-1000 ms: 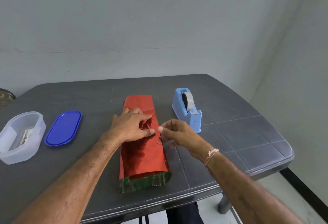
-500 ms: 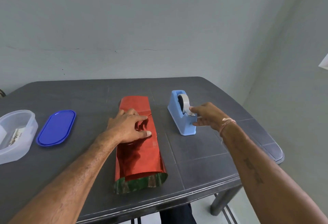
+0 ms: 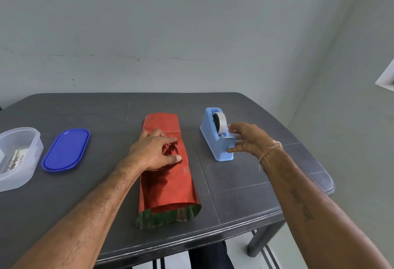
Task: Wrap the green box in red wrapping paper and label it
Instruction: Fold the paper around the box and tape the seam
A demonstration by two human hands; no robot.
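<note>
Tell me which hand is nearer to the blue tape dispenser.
Right. The right hand is at the tape dispenser, fingers at its cutter end. The left hand rests apart, on the red wrapping paper.

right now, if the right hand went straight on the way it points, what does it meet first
The blue tape dispenser: the right hand points straight at it, fingertips by the tape roll and cutter end. Whether they already touch is unclear.
</note>
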